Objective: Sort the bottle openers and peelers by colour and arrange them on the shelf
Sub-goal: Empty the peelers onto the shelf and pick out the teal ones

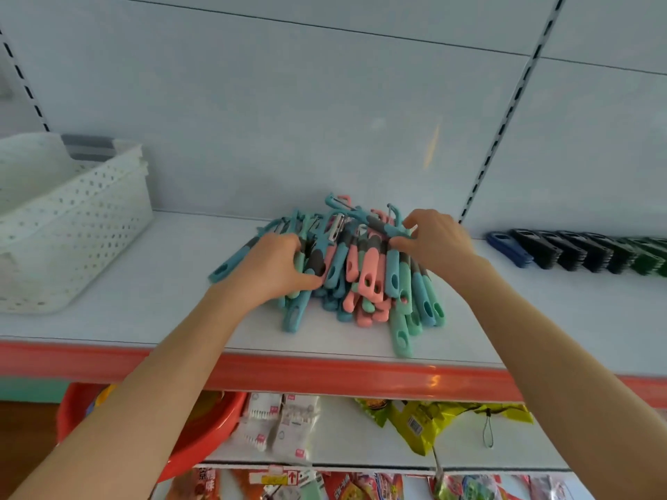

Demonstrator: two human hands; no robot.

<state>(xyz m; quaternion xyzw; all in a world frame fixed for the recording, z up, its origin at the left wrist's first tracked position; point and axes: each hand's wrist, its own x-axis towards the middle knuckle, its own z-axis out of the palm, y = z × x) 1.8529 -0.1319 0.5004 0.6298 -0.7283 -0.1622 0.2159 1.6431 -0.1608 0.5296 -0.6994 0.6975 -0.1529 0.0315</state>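
Nearest the red front edge [325, 373] of the shelf [144, 312], a mint peeler [401, 337] sticks out of the heap with its handle tip close to the lip. Any tug on the heap could nudge it over onto the packets on the lower shelf [361, 442]. Behind it, the pile of peelers [364, 279] sits mid-shelf, with teal, blue, pink and mint handles crossed over one another. Pulling one out will likely drag its neighbours and spread the heap toward the edge. The left hand [267, 272] is at the pile's left side, its fingers [299, 261] curled round a few handles. The right hand [440, 243] is at the upper right, its fingers [409, 223] seemingly pinching a blue peeler [379, 225] lying across the top. Further back the metal blades point every way, so a careless grab there risks a nick. Teal, blue and mint are close shades, so mis-sorting looks easy. Toward the right end, the row of bottle openers [577, 250] leans domino-like and a stray elbow could topple it.
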